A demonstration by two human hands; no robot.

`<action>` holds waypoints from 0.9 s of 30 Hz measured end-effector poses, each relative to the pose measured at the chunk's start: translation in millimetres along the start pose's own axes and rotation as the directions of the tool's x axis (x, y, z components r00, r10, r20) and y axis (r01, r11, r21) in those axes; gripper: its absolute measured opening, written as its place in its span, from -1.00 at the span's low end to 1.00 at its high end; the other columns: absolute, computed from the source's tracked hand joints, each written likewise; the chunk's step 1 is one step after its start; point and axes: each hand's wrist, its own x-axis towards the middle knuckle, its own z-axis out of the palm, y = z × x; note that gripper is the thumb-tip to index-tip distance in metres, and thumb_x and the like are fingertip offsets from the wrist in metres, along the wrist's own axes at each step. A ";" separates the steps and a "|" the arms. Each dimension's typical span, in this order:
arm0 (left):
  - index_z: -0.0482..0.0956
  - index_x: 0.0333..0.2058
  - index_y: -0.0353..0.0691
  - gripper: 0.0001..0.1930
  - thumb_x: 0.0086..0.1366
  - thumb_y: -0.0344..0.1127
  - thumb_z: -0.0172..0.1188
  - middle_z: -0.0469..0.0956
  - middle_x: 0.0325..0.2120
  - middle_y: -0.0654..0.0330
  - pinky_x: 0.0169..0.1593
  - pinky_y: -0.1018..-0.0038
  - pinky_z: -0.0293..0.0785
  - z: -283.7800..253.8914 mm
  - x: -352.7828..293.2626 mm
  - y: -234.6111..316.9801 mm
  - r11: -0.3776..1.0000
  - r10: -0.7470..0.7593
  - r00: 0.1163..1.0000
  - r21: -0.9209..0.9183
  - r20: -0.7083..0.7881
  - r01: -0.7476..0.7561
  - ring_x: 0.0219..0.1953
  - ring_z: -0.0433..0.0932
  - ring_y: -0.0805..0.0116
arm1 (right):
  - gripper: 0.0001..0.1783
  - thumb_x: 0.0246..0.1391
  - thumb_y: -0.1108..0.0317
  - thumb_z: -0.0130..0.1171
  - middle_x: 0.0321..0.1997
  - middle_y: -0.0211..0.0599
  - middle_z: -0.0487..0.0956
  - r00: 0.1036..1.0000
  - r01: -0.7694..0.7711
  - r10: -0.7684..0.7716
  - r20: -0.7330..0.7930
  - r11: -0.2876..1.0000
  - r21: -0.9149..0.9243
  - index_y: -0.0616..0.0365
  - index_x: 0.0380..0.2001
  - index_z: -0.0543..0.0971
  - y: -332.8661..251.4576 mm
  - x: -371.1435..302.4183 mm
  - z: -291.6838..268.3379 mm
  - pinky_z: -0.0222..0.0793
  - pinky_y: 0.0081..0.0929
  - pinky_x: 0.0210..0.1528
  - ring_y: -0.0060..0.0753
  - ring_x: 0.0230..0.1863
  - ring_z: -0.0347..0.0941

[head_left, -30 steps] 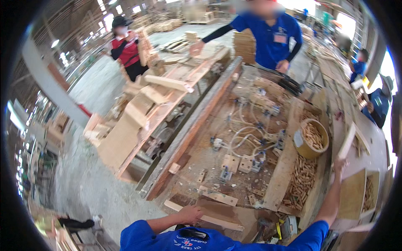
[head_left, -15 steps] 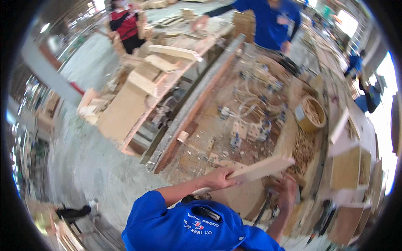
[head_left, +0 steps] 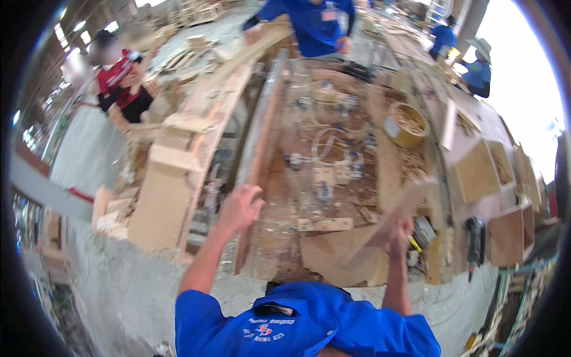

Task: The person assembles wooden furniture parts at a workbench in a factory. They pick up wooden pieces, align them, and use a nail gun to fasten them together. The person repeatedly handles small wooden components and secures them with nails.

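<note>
My right hand (head_left: 399,237) grips a pale wooden board (head_left: 389,221), which slants over the near right part of the workbench (head_left: 276,208) and is smeared by motion. Below it on the bench lies a flat light-brown panel (head_left: 321,256). My left hand (head_left: 240,208) is above the bench's left edge, fingers apart and slightly bent, with nothing in it. A small strip of wood with holes (head_left: 325,224) rests between my hands. Beyond it sit pale blocks (head_left: 332,173) and a tangle of clear hoses (head_left: 330,144).
A round yellow tub (head_left: 407,125) of small wood pieces stands at the right, with loose pieces below it. A power tool (head_left: 474,241) and open wooden boxes (head_left: 483,172) lie farther right. Boards fill the left table (head_left: 160,202). A co-worker in blue (head_left: 315,27) stands across the bench.
My left hand has let go of the board and moved left. My right hand now holds the board, which has swung to a steeper slant. The whole view has turned.
</note>
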 end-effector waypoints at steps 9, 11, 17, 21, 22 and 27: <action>0.44 0.36 0.01 -0.40 0.35 -0.46 0.19 0.42 0.34 0.05 0.40 -0.07 0.33 -151.7 6.1 -215.4 0.672 -0.188 0.982 0.732 0.023 0.112 0.45 0.29 -0.05 | -0.63 0.50 0.15 0.21 0.03 -0.18 0.69 0.971 0.144 -0.170 -0.170 0.977 -0.160 0.16 0.16 0.50 -34.0 -52.2 17.1 0.55 -0.28 0.16 -0.29 0.03 0.65; 0.42 0.38 0.03 -0.37 0.34 -0.46 0.20 0.42 0.34 0.06 0.42 -0.08 0.31 -152.7 27.8 -234.4 0.659 -0.190 0.979 0.748 0.072 0.073 0.46 0.28 -0.05 | -0.63 0.51 0.17 0.19 0.02 -0.21 0.69 0.978 0.108 -0.138 -0.157 0.977 -0.186 0.16 0.19 0.49 -38.8 -55.4 31.0 0.54 -0.31 0.15 -0.32 0.03 0.64; 0.41 0.39 -0.04 -0.29 0.24 -0.33 0.34 0.48 0.28 -0.03 0.42 0.03 0.35 -181.5 78.2 -233.2 0.742 -0.269 0.913 0.670 0.307 -0.007 0.34 0.46 -0.07 | -0.59 0.51 0.23 0.16 -0.04 -0.25 0.66 0.975 0.196 -0.220 -0.022 0.905 -0.378 0.17 0.28 0.43 -34.5 -51.0 47.5 0.54 -0.35 0.09 -0.37 -0.03 0.63; 0.34 0.45 -0.16 -0.16 0.21 -0.21 0.48 0.53 0.22 -0.10 0.37 0.11 0.48 -181.8 58.8 -189.1 0.947 -0.102 0.977 0.318 0.187 0.039 0.25 0.56 -0.03 | -0.58 0.53 0.26 0.11 -0.10 -0.27 0.64 0.966 0.230 -0.259 -0.019 0.886 -0.403 0.18 0.30 0.39 -41.0 -56.0 58.5 0.55 -0.34 0.04 -0.37 -0.11 0.63; 0.30 0.47 -0.14 -0.15 0.25 -0.21 0.48 0.54 0.22 -0.05 0.35 0.15 0.50 -174.5 54.3 -168.3 0.998 -0.062 0.979 0.037 0.195 0.056 0.24 0.57 0.05 | -0.57 0.52 0.27 0.11 -0.08 -0.26 0.65 0.968 0.227 -0.252 -0.008 0.888 -0.400 0.18 0.33 0.38 -48.2 -59.3 60.2 0.55 -0.34 0.06 -0.38 -0.08 0.62; 0.32 0.48 -0.16 -0.27 0.41 -0.28 0.39 0.54 0.29 0.18 0.41 0.23 0.39 -80.9 15.5 -54.9 0.136 -0.004 0.974 -0.965 0.225 0.224 0.30 0.51 0.28 | -0.54 0.52 0.30 0.09 -0.07 -0.18 0.68 0.978 0.207 -0.193 0.076 0.944 -0.257 0.20 0.36 0.35 -62.2 -55.0 56.9 0.56 -0.32 0.05 -0.37 -0.08 0.64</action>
